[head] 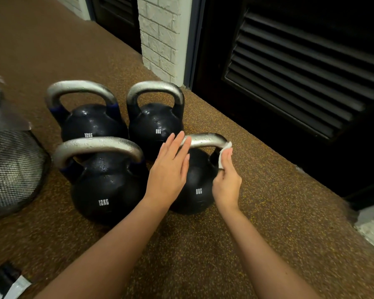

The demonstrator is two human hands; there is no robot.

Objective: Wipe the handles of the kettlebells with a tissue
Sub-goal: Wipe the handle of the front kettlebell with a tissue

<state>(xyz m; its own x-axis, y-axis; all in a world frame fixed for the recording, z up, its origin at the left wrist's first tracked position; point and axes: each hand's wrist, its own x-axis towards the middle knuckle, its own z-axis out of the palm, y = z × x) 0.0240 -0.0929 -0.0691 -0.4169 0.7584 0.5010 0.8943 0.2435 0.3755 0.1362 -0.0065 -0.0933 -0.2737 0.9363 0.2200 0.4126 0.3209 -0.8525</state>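
Several black kettlebells with silver handles stand on the brown speckled floor. The near right one, marked 8KG [198, 190], has its handle [205, 139] between my hands. My right hand [227, 180] pinches a white tissue [225, 153] against the handle's right bend. My left hand [171, 167] lies flat with straight fingers, its fingertips touching the left end of that handle. A 12KG kettlebell [105, 186] stands at near left, another 12KG [91, 121] at far left, a second 8KG [156, 124] at far right. Their handles look wet with droplets.
A black mesh bin [11, 169] with a clear liner stands at the left. Dark louvred doors [300, 78] and a white brick pillar [160, 37] line the floor's right edge. A dark packet with a pale strip [7, 281] lies at the bottom left.
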